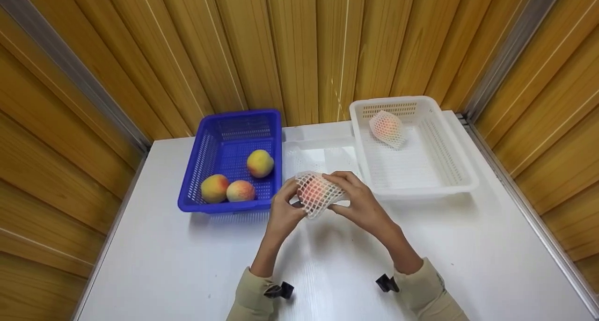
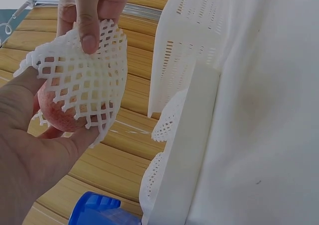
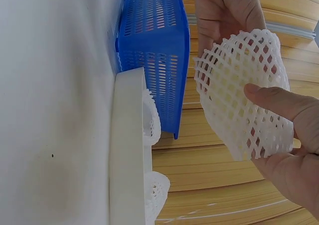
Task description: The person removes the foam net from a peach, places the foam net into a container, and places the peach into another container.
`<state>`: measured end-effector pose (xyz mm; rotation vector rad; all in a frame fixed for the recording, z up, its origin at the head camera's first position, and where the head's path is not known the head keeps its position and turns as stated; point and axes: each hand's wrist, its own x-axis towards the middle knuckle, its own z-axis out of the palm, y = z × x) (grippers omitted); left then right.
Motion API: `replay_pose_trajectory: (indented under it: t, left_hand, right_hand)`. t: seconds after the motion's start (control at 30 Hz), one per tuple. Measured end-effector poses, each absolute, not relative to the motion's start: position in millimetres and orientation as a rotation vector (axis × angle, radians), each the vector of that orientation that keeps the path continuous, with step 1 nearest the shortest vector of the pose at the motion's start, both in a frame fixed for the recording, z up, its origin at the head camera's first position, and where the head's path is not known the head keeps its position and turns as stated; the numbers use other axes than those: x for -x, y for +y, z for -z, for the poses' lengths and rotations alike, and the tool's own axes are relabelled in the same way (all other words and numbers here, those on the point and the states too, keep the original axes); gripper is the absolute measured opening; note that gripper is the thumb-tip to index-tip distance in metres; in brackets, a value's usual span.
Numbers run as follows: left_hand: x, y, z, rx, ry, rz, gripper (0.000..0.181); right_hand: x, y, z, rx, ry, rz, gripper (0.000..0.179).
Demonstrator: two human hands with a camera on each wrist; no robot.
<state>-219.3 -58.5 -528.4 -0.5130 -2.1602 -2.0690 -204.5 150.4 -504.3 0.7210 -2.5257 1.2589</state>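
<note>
Above the table, between two baskets, both hands hold a peach (image 1: 311,188) in a white foam net (image 1: 325,200). My left hand (image 1: 283,213) grips the peach at the left end, fingers and thumb spread around it. From the other side, my right hand (image 1: 367,208) pinches the net, its thumb (image 3: 269,98) lying over the mesh in the right wrist view. Reddish skin of the peach (image 2: 57,110) shows bare near the left palm in the left wrist view; the mesh covers the rest.
A blue basket (image 1: 277,134) on the left holds three bare peaches. In the white basket (image 1: 461,145) on the right lies one netted peach (image 1: 387,128). A low white box (image 1: 318,134) with foam nets (image 2: 169,117) stands between them. Wood-look panels (image 1: 290,54) wall the back and sides.
</note>
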Motion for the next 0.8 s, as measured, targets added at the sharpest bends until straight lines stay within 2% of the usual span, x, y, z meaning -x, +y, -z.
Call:
replay_pose_trajectory:
  t: [0.27,0.63,0.8]
  left_hand:
    - [219.9,-59.8,532.2,0.536,-2.114,2.070,0.050]
    - [217.3,-58.6,532.7,0.515,-2.122,2.115,0.048]
    - [216.7,-59.6,532.6,0.542,-2.122,2.083,0.054]
  right_hand:
    - [204.8,152.6,504.3,-0.698,-2.489,-1.284,0.059]
    - [205.3,158.9,507.5,-0.632,-2.405,-1.316,0.031]
    - [204.7,161.3,506.1,-0.638,-2.383,-1.405,0.031]
